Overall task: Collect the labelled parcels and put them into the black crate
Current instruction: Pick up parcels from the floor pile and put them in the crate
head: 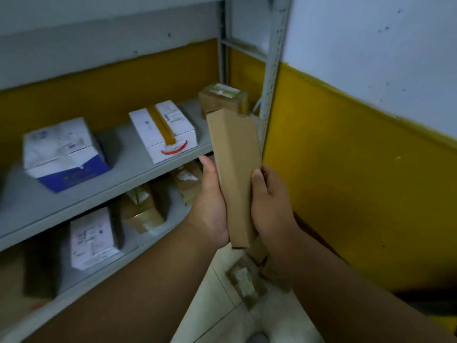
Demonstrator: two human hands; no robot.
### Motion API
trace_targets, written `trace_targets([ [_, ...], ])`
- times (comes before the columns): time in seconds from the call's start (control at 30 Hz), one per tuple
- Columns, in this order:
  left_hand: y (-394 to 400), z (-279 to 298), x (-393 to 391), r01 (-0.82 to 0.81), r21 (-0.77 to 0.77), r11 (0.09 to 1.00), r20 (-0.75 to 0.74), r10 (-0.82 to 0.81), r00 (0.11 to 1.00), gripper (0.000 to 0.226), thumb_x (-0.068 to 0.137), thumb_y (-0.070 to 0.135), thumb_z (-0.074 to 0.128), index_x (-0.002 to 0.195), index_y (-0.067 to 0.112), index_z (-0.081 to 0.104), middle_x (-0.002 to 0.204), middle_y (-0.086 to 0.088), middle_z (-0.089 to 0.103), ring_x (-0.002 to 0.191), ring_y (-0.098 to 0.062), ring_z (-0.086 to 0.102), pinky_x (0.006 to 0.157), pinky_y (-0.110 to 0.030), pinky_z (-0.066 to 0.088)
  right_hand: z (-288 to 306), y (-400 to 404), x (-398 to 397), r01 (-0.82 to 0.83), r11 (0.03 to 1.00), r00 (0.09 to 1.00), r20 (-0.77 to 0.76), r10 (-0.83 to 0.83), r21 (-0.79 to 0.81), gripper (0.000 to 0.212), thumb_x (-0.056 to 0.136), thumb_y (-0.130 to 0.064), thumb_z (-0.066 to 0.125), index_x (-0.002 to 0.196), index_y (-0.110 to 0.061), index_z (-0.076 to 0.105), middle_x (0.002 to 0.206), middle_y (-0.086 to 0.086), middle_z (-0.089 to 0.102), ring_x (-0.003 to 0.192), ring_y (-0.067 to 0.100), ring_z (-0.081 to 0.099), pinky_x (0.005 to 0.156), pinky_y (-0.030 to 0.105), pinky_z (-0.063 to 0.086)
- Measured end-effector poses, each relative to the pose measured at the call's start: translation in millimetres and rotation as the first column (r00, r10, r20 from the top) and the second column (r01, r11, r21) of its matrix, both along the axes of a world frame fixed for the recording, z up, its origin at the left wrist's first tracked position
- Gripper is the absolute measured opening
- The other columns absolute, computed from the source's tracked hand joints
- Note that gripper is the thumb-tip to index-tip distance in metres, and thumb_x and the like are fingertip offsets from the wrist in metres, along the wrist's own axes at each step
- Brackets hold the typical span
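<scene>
A long narrow brown cardboard parcel (235,169) stands upright in front of me, held by both hands at its lower half. My left hand (210,206) grips its left side with the thumb up along the edge. My right hand (269,209) wraps its right side, thumb on the front face. The face toward me shows no label. The black crate is out of sight.
A grey metal shelf (138,174) at left carries a white-and-blue box (64,154), a white box with yellow tape (165,131) and a brown labelled box (222,97). More parcels sit on the lower shelf (92,241) and on the floor (244,280). A yellow-and-white wall stands close on the right.
</scene>
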State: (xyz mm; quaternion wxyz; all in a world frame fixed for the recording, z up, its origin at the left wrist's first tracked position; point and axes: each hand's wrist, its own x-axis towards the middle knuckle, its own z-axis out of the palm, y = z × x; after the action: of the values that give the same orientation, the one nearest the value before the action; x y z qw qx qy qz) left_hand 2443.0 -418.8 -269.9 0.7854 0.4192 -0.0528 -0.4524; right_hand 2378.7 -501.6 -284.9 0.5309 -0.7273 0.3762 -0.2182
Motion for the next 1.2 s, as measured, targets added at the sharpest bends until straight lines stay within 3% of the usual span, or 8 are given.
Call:
trace_targets([
  [0.17,100.0,-9.4,6.1,-0.128,-0.018,0.992,-0.066,0.126,0.990,0.082,0.077,0.082,0.038,0.122,0.022,0.070,0.125,-0.016,0.068,0.114,-0.032,0.065,0.094,-0.051,0.053,21.2,107.4,9.1,-0.277,0.951,0.960,-0.009,0.278,-0.135,0.065,0.085,-0.069,0.034,0.137,-0.035,0.051,0.128,-0.009,0.054,0.111,0.006,0.056,0.090,0.028,0.046],
  [0.33,238.0,-30.3,9.4,-0.348,0.271,0.898,0.328,0.253,0.910,0.068,0.085,0.074,0.046,0.126,0.023,0.063,0.109,-0.008,0.074,0.099,-0.019,0.071,0.080,-0.040,0.057,21.0,231.0,12.1,-0.437,0.899,0.899,0.028,0.437,0.031,0.052,0.074,-0.074,0.054,0.119,-0.047,0.057,0.103,-0.019,0.070,0.092,-0.001,0.068,0.084,0.033,0.058],
  [0.47,361.8,-31.4,1.6,-0.531,0.537,0.655,0.397,0.359,0.844,0.050,0.083,0.071,0.052,0.103,0.028,0.067,0.085,0.004,0.077,0.074,-0.017,0.075,0.064,-0.042,0.061,18.5,318.3,16.1,-0.546,0.835,0.837,0.077,0.542,0.058,0.022,0.097,-0.045,0.053,0.113,-0.033,0.061,0.103,-0.008,0.072,0.093,0.010,0.070,0.084,0.037,0.058],
  [0.67,479.6,-10.6,-32.1,-0.857,0.486,0.171,0.672,0.554,0.491,0.026,0.083,0.063,0.058,0.090,0.040,0.048,0.083,0.012,0.067,0.063,0.002,0.066,0.044,-0.023,0.053,21.7,428.2,13.7,-0.622,0.729,0.766,-0.026,0.643,-0.286,0.049,0.106,-0.031,0.036,0.153,-0.031,0.026,0.131,-0.009,0.057,0.093,0.000,0.062,0.063,0.009,0.049],
  [0.77,520.8,-11.2,-78.4,-0.920,0.391,0.008,0.738,0.595,0.319,0.018,0.089,0.045,0.061,0.096,0.047,0.045,0.090,0.018,0.064,0.073,0.014,0.062,0.049,-0.012,0.049,12.8,475.0,2.5,-0.696,0.635,0.689,-0.062,0.722,-0.336,0.046,0.106,-0.033,0.035,0.151,-0.026,0.031,0.138,-0.001,0.054,0.111,0.013,0.061,0.068,0.013,0.048],
  [0.87,561.0,-19.5,-138.5,-0.911,0.398,-0.104,0.732,0.635,0.247,0.026,0.089,0.034,0.063,0.098,0.053,0.050,0.096,0.023,0.066,0.083,0.012,0.063,0.067,-0.025,0.058,-2.2,516.6,-21.3,-0.740,0.546,0.619,-0.079,0.781,-0.393,0.027,0.104,-0.030,0.040,0.127,-0.020,0.052,0.120,-0.001,0.057,0.101,0.012,0.058,0.064,0.009,0.036],
  [1.03,621.6,-26.2,-202.1,-0.877,0.470,-0.099,0.627,0.737,0.252,0.021,0.093,0.032,0.054,0.104,0.050,0.056,0.098,0.025,0.068,0.090,0.000,0.068,0.064,-0.026,0.059,-21.6,570.5,-68.9,-0.806,0.456,0.527,-0.107,0.843,-0.378,0.019,0.103,-0.035,0.042,0.118,-0.028,0.051,0.108,-0.007,0.054,0.082,-0.003,0.054,0.049,0.008,0.043],
  [1.2,678.1,-27.2,-223.0,-0.902,0.422,0.093,0.502,0.804,0.318,0.036,0.094,0.032,0.050,0.124,0.052,0.051,0.095,0.018,0.072,0.083,-0.006,0.074,0.065,-0.031,0.061,-14.6,617.4,-85.7,-0.819,0.459,0.507,-0.059,0.860,-0.346,0.031,0.102,-0.034,0.049,0.132,-0.032,0.046,0.123,-0.009,0.059,0.094,-0.003,0.051,0.050,0.002,0.032],
])
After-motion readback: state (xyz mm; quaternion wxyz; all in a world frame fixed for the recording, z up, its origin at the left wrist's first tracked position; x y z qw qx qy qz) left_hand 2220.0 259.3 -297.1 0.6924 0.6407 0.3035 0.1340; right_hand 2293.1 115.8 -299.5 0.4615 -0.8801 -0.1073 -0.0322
